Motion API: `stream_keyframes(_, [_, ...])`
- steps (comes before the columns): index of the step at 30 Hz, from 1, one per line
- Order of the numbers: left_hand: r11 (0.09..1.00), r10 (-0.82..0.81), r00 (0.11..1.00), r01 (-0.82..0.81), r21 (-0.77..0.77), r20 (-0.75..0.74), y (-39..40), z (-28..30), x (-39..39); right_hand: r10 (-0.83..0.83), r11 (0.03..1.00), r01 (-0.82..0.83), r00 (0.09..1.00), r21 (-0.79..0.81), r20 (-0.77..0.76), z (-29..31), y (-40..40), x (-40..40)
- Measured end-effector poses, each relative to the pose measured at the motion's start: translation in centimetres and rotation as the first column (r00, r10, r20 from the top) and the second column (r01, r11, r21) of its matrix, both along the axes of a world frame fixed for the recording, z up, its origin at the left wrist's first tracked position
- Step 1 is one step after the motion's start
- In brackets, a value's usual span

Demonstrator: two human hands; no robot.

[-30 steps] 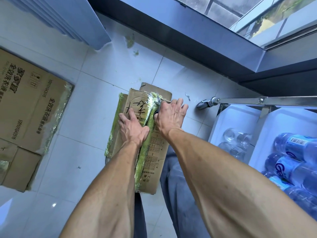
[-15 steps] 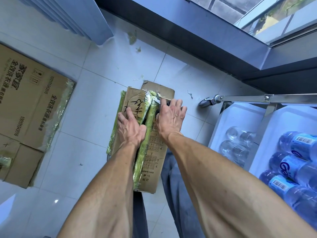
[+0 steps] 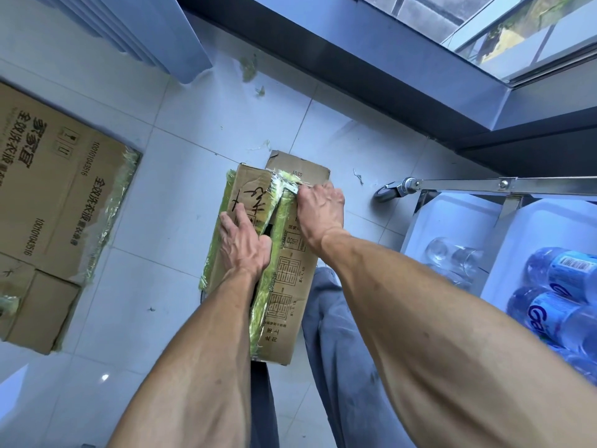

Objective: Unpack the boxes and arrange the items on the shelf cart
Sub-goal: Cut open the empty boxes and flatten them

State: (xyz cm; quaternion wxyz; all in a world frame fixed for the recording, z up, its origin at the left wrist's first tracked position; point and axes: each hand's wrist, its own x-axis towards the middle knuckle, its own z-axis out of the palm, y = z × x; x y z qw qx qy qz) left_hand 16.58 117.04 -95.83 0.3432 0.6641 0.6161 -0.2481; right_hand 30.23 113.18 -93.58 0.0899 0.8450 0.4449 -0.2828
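A small cardboard box wrapped in yellow-green tape stands on the floor between my legs. Its top seam is split, with a dark gap showing between the two flaps. My left hand presses flat on the left flap, fingers straight, thumb at the gap. At the far end of the seam my right hand is curled round a small cutter; its metal blade pokes out onto the tape. The shelf cart stands to the right, with a steel frame and white trays.
A larger taped cardboard box lies on the floor at left. The cart's trays hold clear glasses and blue-labelled water bottles. A cart caster sits close to the small box. White panels lean at top left; a dark window ledge runs behind.
My right hand's fingers have curled from flat into a grip at the far end of the seam, and the blade now shows. The left hand stays pressed on the flap.
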Motion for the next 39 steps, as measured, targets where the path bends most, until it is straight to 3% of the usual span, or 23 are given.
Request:
stream_keyframes(8, [0.998, -0.066, 0.998, 0.066, 0.005, -0.014, -0.8, -0.1, -1.1, -0.144, 0.986, 0.146, 0.989, -0.074, 0.030, -0.5, -1.0, -1.5])
stream_keyframes(11, [0.995, -0.083, 0.996, 0.084, 0.045, -0.021, -1.5, -0.2, -1.5, -0.075, 0.996, 0.076, 0.996, -0.042, 0.039, -0.4, -0.4, -1.4])
stream_keyframes(16, [0.996, 0.069, 0.997, -0.068, 0.051, -0.017, -1.8, -0.2, -2.2, 0.091, 0.996, -0.091, 0.996, 0.020, -0.015, -0.8, 0.4, -0.9])
stream_keyframes(26, [0.978, 0.189, 0.982, -0.186, 0.094, -0.020, -0.5, -1.2, -1.4, 0.218, 0.972, -0.210, 0.973, -0.109, 0.077, -0.8, 0.3, -0.1])
stream_keyframes(30, [0.971, 0.207, 0.978, -0.201, 0.128, -0.031, 0.0, -2.0, -1.5, 0.045, 0.981, -0.021, 0.992, -0.191, 0.120, -0.3, -1.7, -1.2])
stream_keyframes(34, [0.953, 0.218, 0.976, -0.212, 0.214, -0.004, 1.0, -1.8, -1.5, -0.343, 0.933, 0.347, 0.938, -0.096, 0.057, 0.0, -3.6, -3.4])
stream_keyframes(39, [0.904, 0.292, 0.956, -0.286, 0.318, 0.032, 2.4, 0.4, -1.9, -0.491, 0.870, 0.487, 0.869, 0.073, 0.061, 1.1, -2.2, -6.0])
